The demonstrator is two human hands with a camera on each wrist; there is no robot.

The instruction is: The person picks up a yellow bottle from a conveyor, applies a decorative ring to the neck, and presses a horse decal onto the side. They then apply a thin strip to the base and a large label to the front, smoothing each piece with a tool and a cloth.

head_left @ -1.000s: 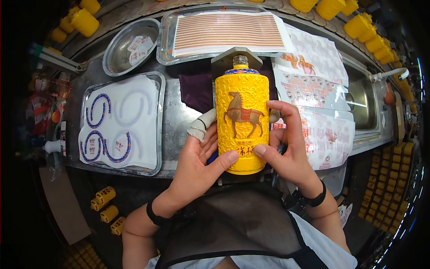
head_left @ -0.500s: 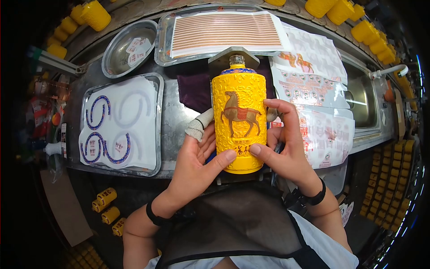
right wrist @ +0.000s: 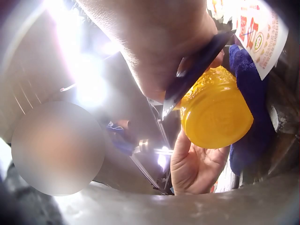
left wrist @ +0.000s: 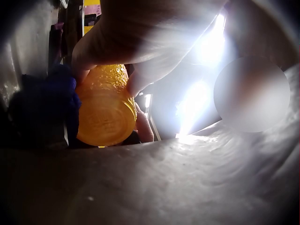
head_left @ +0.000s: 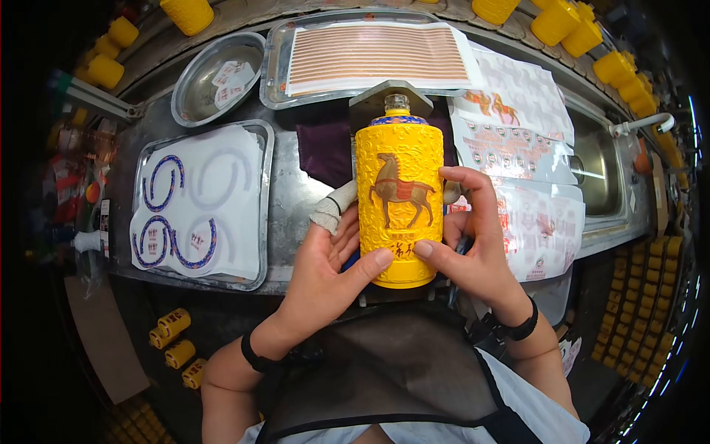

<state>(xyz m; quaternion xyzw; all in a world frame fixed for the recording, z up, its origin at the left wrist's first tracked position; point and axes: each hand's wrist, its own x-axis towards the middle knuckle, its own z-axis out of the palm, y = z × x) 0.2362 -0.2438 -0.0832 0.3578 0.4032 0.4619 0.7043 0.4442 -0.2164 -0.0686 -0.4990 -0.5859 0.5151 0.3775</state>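
Observation:
A yellow embossed bottle (head_left: 400,166) with a clear neck and blue patterned shoulder lies with its base toward me. Its front bears a brown horse picture (head_left: 403,191) with dark red lettering below. My left hand (head_left: 325,263) holds the lower left side, thumb on the front, one finger in a white cloth cot (head_left: 326,214). On the other side my right hand (head_left: 477,255) grips the bottle, thumb pressed at the lettering, index finger along the edge. The right wrist view shows a dark flat blade-like piece (right wrist: 197,70) at the right hand; how it is held, I cannot tell.
Left of the bottle stands a tray (head_left: 269,159) with blue curved decals. Behind are a metal bowl (head_left: 177,100) and a tray (head_left: 275,70) bearing a striped sheet. Printed decal sheets (head_left: 510,155) lie at right, beside a sink (head_left: 603,166). A dark cloth (head_left: 323,152) lies near the bottle.
The bottle and both hands shift slightly left in view, then back right, along with the whole scene. My right thumb has slid slightly left over the lettering. Yellow bottles at the back have moved right.

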